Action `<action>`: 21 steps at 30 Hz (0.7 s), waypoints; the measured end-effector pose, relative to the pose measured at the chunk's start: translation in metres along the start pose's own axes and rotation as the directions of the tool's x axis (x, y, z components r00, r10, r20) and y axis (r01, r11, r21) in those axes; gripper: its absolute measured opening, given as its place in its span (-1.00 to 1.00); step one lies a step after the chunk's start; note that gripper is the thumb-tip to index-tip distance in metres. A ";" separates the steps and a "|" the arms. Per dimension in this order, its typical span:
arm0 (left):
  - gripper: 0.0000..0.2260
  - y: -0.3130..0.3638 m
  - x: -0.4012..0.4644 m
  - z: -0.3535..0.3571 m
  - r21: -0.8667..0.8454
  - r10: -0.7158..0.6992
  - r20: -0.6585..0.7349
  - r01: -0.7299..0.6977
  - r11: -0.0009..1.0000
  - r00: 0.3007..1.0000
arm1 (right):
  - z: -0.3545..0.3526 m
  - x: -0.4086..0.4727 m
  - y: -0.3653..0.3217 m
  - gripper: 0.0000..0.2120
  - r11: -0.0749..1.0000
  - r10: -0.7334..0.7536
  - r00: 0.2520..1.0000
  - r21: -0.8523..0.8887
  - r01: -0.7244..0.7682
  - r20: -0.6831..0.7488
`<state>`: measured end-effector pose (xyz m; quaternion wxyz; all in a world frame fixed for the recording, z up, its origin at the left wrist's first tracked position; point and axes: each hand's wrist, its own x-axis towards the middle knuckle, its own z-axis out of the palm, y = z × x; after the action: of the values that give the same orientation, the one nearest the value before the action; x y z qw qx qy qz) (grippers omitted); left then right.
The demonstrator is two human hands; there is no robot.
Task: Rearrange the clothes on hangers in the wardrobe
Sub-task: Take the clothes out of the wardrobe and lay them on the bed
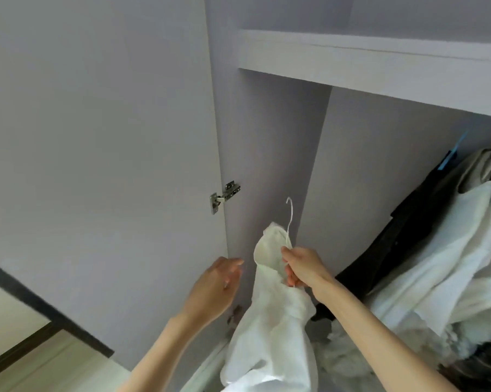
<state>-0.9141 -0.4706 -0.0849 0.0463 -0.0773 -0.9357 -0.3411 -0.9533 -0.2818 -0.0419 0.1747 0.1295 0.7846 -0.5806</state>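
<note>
Lilac wardrobe (pixel 267 137) interior, shelf (pixel 351 60) overhead, metal hinge (pixel 224 196).

Soft, even daylight, no glare. Wardrobe door (pixel 97 165) evenly lit; the side panel right of the hinge (pixel 225 194) sits in darker shade, and shadow runs under the shelf (pixel 351 58) above. Left hand (pixel 216 284) motion-blurred, below the hinge. Wide-angle bend in straight edges towards the frame borders. Overall slightly soft, compressed.
</note>
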 end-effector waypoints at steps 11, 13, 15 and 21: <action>-0.59 -0.027 -0.083 -0.001 0.119 -0.280 -0.107 0.292 0.949 0.954 | 0.012 -0.032 0.052 -0.68 0.782 -0.217 0.908 -0.493 0.382 0.358; -0.56 -0.028 -0.102 0.000 0.129 -0.335 -0.141 0.352 0.927 0.932 | 0.013 -0.038 0.050 -0.63 0.717 -0.288 0.889 -0.535 0.447 0.357; -0.55 -0.030 -0.123 -0.001 0.125 -0.374 -0.165 0.395 0.910 0.913 | 0.016 -0.048 0.044 -0.58 0.633 -0.396 0.844 -0.558 0.536 0.361; -0.48 -0.021 -0.203 -0.021 -0.002 -0.408 -0.315 0.429 0.903 0.857 | 0.053 -0.072 0.028 -0.54 0.546 -0.605 0.636 -0.331 0.770 0.480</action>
<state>-0.7174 -0.5224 -0.1104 0.1187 0.1838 -0.9222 -0.3188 -0.8707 -0.3239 -0.0497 0.0776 -0.3364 0.8557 -0.3854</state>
